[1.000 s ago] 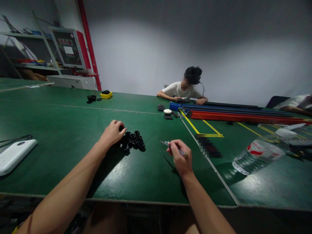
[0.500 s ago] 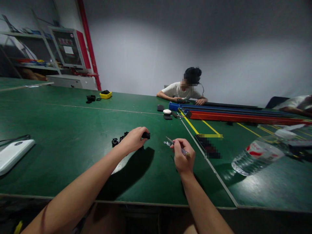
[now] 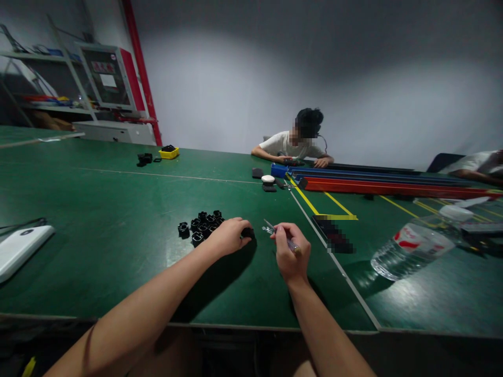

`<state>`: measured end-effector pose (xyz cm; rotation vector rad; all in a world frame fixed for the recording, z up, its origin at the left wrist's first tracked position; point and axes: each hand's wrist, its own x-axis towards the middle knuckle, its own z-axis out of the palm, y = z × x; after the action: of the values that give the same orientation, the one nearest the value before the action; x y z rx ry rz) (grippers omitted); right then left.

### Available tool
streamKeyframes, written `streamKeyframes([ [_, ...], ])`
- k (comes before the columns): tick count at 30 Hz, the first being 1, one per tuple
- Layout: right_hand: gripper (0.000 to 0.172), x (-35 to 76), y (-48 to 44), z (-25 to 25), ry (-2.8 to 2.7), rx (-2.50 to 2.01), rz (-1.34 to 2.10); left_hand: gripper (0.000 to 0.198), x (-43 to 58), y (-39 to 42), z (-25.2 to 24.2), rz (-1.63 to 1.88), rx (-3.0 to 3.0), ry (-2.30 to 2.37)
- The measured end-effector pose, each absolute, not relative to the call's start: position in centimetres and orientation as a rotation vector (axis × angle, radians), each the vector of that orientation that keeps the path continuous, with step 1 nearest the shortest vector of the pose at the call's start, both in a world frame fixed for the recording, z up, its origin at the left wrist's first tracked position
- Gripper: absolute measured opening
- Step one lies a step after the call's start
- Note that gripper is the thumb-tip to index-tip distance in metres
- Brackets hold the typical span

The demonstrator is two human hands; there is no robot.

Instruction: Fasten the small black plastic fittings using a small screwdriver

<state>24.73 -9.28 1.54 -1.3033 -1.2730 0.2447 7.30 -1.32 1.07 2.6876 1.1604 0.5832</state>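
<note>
My left hand (image 3: 230, 235) is closed, its fingertips gripping a small black plastic part (image 3: 249, 232) just above the table. Beside that wrist sits a cluster of similar black plastic parts (image 3: 203, 228), partly covered by the hand. In my right hand (image 3: 291, 250) is a slim screwdriver (image 3: 294, 246), held like a pen, with its thin shaft pointing up and left. A little pile of shiny silver pieces (image 3: 268, 229), too small to make out, lies on the table under the shaft. The shaft and the black part are apart.
Right of my hands are a dark, partly pixelated object (image 3: 334, 235) and a water bottle (image 3: 414, 248). A white power-bank-like device (image 3: 25, 248) lies left. Farther off are a yellow bin (image 3: 168, 153), red and blue rails (image 3: 373, 185) and a co-worker (image 3: 294, 144).
My left hand has moved right and slightly down with the black part, closer to the screwdriver, uncovering more of the cluster. My right hand stays nearly in place.
</note>
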Motion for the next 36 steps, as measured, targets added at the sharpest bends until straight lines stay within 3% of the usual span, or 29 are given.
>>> streamKeyframes([
  [25,0.022,24.75,-9.33,1.83,-1.270,-1.287,0.307,0.031,6.40,-1.82,0.39,0.548,2.807,1.079],
  [36,0.023,24.86,-9.12,1.70,-1.236,-1.268,0.348,0.050,7.03,-2.20,0.34,0.566,2.889,1.054],
])
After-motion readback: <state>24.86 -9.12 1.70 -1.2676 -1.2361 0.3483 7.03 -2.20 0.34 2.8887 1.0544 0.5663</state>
